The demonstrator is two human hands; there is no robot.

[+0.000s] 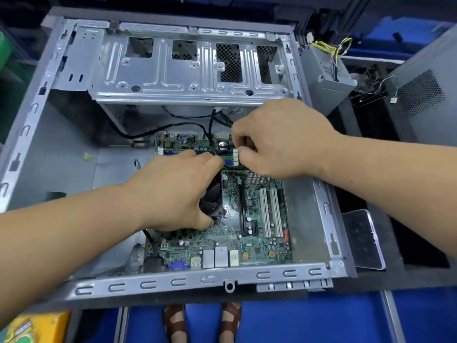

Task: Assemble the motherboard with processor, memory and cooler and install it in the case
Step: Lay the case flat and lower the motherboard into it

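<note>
Motherboard (247, 233) lies inside the case (321, 219), left hand (173, 191) gripping the cooler (212, 199), right hand (277, 142) pinching a black cable (210, 129) that may snag the fan.

The single head-worn camera is looking steeply down from close above the near edge of the open case (173, 283), facing its far edge, with both forearms entering from the bottom corners.
</note>
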